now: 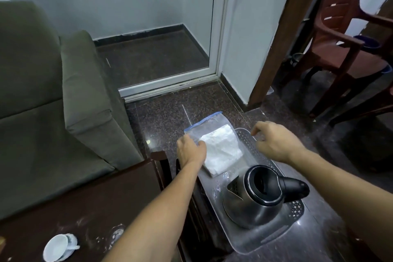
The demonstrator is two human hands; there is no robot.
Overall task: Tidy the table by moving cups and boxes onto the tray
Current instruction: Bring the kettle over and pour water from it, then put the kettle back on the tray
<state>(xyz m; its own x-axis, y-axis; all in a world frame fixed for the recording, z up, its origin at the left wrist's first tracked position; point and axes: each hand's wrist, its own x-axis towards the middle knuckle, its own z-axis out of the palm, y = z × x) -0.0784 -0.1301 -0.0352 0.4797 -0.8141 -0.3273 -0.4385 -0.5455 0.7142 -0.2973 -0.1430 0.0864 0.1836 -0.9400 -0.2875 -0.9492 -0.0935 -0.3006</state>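
Hands [191, 152] at bag [214, 127], right fingers [258, 128] partly hidden

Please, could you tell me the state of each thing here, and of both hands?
tray: level, two things on it.
zip bag: lies flat on the tray's far end, white paper inside.
kettle: upright on the tray, top open.
cup: tipped on its side on its saucer, on the table.
left hand: holds the zip bag's left edge.
right hand: over the tray's far rim, fingers loosely curled, holding nothing.
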